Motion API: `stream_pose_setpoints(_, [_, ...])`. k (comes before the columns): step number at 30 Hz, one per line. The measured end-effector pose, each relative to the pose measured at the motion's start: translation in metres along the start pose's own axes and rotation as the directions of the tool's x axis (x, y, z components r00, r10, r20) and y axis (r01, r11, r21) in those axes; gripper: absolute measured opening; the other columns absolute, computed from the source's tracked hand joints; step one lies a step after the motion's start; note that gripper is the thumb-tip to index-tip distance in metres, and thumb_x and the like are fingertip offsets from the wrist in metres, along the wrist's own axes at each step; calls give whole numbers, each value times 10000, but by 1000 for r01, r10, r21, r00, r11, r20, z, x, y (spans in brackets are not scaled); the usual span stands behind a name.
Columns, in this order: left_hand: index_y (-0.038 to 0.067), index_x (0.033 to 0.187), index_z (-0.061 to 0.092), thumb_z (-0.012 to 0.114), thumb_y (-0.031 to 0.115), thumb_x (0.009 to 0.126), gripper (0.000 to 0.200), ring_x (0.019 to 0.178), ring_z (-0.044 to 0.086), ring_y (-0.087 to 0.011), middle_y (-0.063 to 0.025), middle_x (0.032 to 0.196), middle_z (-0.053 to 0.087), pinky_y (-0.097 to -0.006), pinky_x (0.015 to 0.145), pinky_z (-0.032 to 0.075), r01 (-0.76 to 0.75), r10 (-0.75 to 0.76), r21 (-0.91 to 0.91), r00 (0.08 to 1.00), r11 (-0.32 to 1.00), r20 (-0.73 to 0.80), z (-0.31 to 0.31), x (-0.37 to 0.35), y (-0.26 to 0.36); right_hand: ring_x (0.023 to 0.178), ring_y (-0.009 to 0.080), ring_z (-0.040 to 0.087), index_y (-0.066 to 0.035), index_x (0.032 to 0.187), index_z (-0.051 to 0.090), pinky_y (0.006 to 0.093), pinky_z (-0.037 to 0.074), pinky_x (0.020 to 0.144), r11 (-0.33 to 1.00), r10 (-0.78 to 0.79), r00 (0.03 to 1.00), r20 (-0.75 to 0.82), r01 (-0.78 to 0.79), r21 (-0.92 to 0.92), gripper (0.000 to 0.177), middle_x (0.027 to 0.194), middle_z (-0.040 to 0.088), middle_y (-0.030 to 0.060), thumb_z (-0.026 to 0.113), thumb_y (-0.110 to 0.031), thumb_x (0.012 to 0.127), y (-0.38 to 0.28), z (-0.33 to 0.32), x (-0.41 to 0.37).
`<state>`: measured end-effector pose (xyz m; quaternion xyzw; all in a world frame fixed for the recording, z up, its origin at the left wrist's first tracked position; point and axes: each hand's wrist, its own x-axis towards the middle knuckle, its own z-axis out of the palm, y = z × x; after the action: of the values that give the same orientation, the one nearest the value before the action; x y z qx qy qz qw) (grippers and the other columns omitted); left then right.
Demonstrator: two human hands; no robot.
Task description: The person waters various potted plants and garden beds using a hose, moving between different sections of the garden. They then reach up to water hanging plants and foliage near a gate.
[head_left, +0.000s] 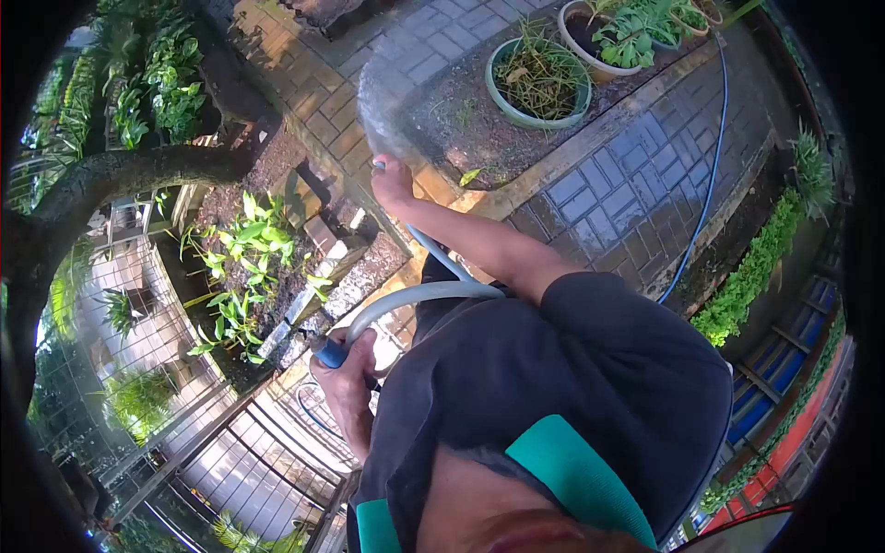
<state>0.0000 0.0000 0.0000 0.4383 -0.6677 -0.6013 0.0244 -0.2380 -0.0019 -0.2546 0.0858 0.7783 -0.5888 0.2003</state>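
Note:
My right hand (392,184) reaches forward, its fingers closed around the end of a hose, with a spray of water (383,106) fanning out ahead of it. From that hand a grey-blue length of hose (442,253) runs back toward my torso. Nearer my body on the left, my left hand (346,382) is wrapped around a blue fitting or handle (330,352), and a thick grey hose (415,297) arches just beside it. Whether the two hose lengths join is hidden by my dark shirt (553,369).
Ahead is a soil bed with a green-rimmed pot of plants (539,83) and a pale pot (604,46). Brick paving (613,194) lies right, crossed by a thin blue hose (710,198). Left are leafy plants (249,240), a curved trunk (129,170) and a metal fence (240,424).

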Motion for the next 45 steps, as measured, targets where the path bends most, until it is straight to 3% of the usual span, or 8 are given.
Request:
stream_pose_setpoints(11, [-20, 808, 600, 704, 132, 769, 188, 464, 434, -85, -29, 558, 512, -221, 440, 328, -4, 5, 11, 998, 1000, -65, -71, 205, 101, 1007, 362, 604, -63, 1047, 576, 434, 482, 846, 972, 222, 931, -291, -235, -10, 267, 1026, 635, 203, 529, -16, 787, -44, 159, 220])
stream_pose_setpoints(24, [-14, 826, 622, 776, 128, 747, 224, 487, 471, -66, -11, 591, 554, -207, 449, 345, -36, 34, 83, 999, 996, 30, -67, 416, 223, 943, 363, 631, -84, 924, 647, 430, 497, 833, 915, 389, 636, -666, -352, 197, 195, 968, 655, 200, 584, -75, 739, -85, 147, 438])
stream_pose_setpoints(30, [-14, 828, 617, 761, 104, 763, 198, 490, 479, -65, -21, 604, 563, -195, 445, 346, -94, 90, 66, 994, 993, 61, -70, 507, 275, 906, 369, 628, -142, 978, 655, 438, 488, 810, 968, 212, 890, -405, -247, -36, 229, 914, 664, 179, 567, -113, 769, -127, 312, 433])
stream_pose_setpoints(35, [-25, 825, 641, 769, 92, 746, 191, 491, 495, -75, -14, 611, 573, -204, 453, 370, 20, -20, 139, 1000, 990, 3, -85, 568, 316, 768, 312, 650, -87, 950, 660, 408, 479, 717, 972, 216, 911, -351, -236, -14, 203, 799, 661, 180, 595, -139, 765, -161, 348, 502])
stream_pose_setpoints(38, [-14, 823, 661, 769, 91, 747, 168, 551, 521, -74, -12, 646, 599, -223, 512, 410, 41, -66, 196, 990, 980, 123, -98, 612, 345, 689, 285, 626, -43, 907, 657, 388, 472, 662, 990, 23, 854, -519, -90, -104, 203, 739, 649, 151, 606, -102, 719, -139, 351, 565])
stream_pose_setpoints(40, [-3, 821, 669, 772, 95, 746, 161, 585, 528, -69, -7, 661, 609, -225, 545, 419, 24, -56, 166, 981, 986, 188, -114, 642, 353, 641, 256, 610, -42, 883, 661, 403, 471, 635, 987, 10, 833, -553, -97, -128, 188, 729, 635, 141, 599, -77, 709, -130, 344, 599])
stream_pose_setpoints(41, [4, 819, 671, 775, 99, 745, 160, 597, 528, -65, -3, 664, 612, -224, 555, 418, 2, -28, 121, 977, 993, 211, -119, 662, 359, 623, 243, 608, -60, 899, 666, 406, 479, 594, 995, 99, 806, -583, -68, 74, 197, 721, 623, 124, 595, -63, 715, -92, 348, 637])
stream_pose_setpoints(45, [10, 790, 663, 791, 141, 747, 188, 595, 514, -58, 2, 660, 604, -228, 547, 410, -60, 40, 81, 974, 995, 224, -160, 714, 383, 563, 222, 595, -76, 909, 662, 358, 479, 486, 990, 104, 749, -654, -144, -7, 222, 683, 602, 117, 549, -25, 726, -113, 324, 676])
